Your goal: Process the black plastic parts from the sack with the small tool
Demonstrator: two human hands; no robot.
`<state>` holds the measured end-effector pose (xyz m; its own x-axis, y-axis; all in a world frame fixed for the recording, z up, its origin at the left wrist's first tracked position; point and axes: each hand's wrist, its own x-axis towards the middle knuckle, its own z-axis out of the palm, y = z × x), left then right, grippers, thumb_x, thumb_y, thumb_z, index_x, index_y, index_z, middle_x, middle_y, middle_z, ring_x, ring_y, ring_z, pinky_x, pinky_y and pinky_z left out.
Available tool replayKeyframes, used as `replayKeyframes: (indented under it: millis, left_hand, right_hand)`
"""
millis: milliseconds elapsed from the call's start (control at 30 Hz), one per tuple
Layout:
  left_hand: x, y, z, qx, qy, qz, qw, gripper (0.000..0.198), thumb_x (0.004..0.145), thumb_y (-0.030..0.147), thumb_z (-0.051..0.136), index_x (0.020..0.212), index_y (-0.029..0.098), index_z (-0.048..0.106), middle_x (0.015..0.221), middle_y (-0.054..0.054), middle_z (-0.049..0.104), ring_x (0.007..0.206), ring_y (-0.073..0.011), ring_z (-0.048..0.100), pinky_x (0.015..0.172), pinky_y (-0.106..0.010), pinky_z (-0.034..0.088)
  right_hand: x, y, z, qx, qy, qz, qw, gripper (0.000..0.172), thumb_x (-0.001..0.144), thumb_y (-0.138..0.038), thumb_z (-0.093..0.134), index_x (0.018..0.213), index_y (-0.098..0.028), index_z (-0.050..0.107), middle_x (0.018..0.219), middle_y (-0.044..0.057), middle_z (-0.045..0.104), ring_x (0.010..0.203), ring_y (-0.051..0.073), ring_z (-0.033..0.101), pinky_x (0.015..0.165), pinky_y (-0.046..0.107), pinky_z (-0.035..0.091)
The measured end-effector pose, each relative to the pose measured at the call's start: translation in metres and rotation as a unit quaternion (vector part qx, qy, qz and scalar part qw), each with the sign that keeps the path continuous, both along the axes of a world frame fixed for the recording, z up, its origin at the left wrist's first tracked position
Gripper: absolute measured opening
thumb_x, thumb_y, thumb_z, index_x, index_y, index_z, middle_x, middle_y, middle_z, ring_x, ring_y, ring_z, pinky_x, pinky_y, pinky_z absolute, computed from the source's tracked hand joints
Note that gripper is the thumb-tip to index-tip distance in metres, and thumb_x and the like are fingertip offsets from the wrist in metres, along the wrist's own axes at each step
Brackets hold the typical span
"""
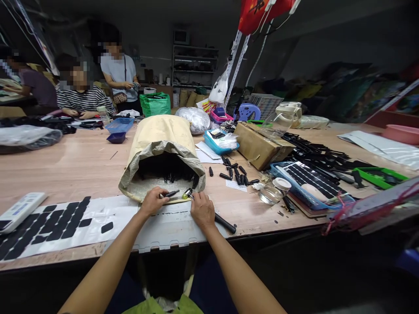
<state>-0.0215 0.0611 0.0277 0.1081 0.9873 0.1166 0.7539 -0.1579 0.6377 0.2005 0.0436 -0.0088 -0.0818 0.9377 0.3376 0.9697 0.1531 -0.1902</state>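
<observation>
My left hand (153,201) pinches a slim black cylindrical piece (172,193) by its left end. Closed around a black-handled tool (225,223) is my right hand (202,209); the handle sticks out to the right. Just left of my fingers shows a shiny, yellowish end (187,193), which looks like the tool's head, but the join is hidden. Both hands are at the mouth of a beige woven sack (163,131) that lies open toward me, with dark pieces inside. Below them lies a pale flat sheet (163,229) at the table edge.
Several black pieces (237,174) lie right of the sack, near a cardboard box (258,144) and a blue basket (307,192). A round clear container (271,195) stands before them. Leftward are stickers on white paper (114,213) and a white device (22,210). People (119,69) are behind.
</observation>
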Motion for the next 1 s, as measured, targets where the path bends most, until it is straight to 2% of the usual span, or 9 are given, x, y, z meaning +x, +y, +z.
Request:
replayKeyframes:
  millis: [100,267,367,500,733,900,1000]
  left_hand:
    - [0.012,-0.007,-0.011,-0.002,0.03,-0.033,0.999,0.024,0.076,0.023,0.064,0.097,0.021,0.076,0.088,-0.004,0.068,0.09,-0.0203,0.058,0.084,-0.031,0.045]
    - [0.014,-0.006,-0.019,-0.01,0.033,-0.007,0.999,0.028,0.08,0.033,0.064,0.103,0.023,0.076,0.091,-0.004,0.067,0.095,-0.0227,0.056,0.086,-0.034,0.043]
    - [0.013,-0.005,-0.021,-0.02,0.024,-0.009,0.999,0.027,0.08,0.034,0.064,0.103,0.024,0.076,0.09,-0.004,0.067,0.096,-0.0222,0.056,0.087,-0.033,0.042]
    - [0.013,-0.005,-0.021,-0.028,0.024,-0.007,0.999,0.026,0.08,0.033,0.064,0.103,0.026,0.076,0.092,-0.003,0.067,0.098,-0.0221,0.056,0.087,-0.033,0.041]
    - [0.014,-0.005,-0.021,-0.041,0.025,-0.006,0.999,0.027,0.079,0.034,0.065,0.103,0.028,0.076,0.095,-0.002,0.067,0.099,-0.0226,0.055,0.09,-0.034,0.04]
    - [0.014,-0.005,-0.022,-0.043,0.025,-0.006,0.999,0.027,0.079,0.034,0.066,0.104,0.029,0.076,0.095,-0.001,0.067,0.1,-0.0227,0.055,0.09,-0.034,0.04]
    - [0.014,-0.004,-0.022,-0.044,0.022,-0.004,0.999,0.027,0.078,0.034,0.067,0.103,0.03,0.076,0.094,-0.001,0.067,0.1,-0.0225,0.055,0.089,-0.034,0.04]
  right_hand:
    - [-0.001,-0.001,0.0,0.001,-0.002,-0.002,1.0,0.018,0.092,-0.024,0.048,0.107,-0.021,0.059,0.1,0.007,0.058,0.093,0.021,0.049,0.074,0.031,0.032]
    - [0.001,0.001,-0.001,0.0,0.001,0.001,1.0,0.019,0.092,-0.024,0.049,0.108,-0.021,0.06,0.101,0.007,0.059,0.093,0.02,0.05,0.075,0.03,0.034]
    - [0.004,0.003,0.001,-0.018,0.027,0.007,0.999,0.021,0.091,-0.021,0.05,0.108,-0.022,0.063,0.101,0.006,0.062,0.093,0.019,0.053,0.078,0.028,0.037]
    - [0.004,0.001,0.009,-0.021,0.11,0.007,0.994,0.026,0.092,-0.021,0.047,0.11,-0.023,0.065,0.102,0.004,0.066,0.092,0.016,0.058,0.08,0.025,0.041]
    - [-0.017,-0.012,0.023,-0.007,0.25,0.062,0.966,0.03,0.092,-0.025,0.042,0.109,-0.023,0.068,0.108,0.005,0.069,0.097,0.017,0.062,0.083,0.027,0.047]
    - [-0.023,-0.016,0.027,-0.055,0.25,0.064,0.965,0.025,0.09,-0.024,0.046,0.102,-0.023,0.069,0.1,0.004,0.07,0.092,0.018,0.063,0.081,0.027,0.046]
    - [-0.025,-0.016,0.032,-0.051,0.246,0.053,0.966,0.025,0.09,-0.023,0.047,0.103,-0.022,0.068,0.103,0.004,0.07,0.094,0.017,0.062,0.081,0.026,0.045]
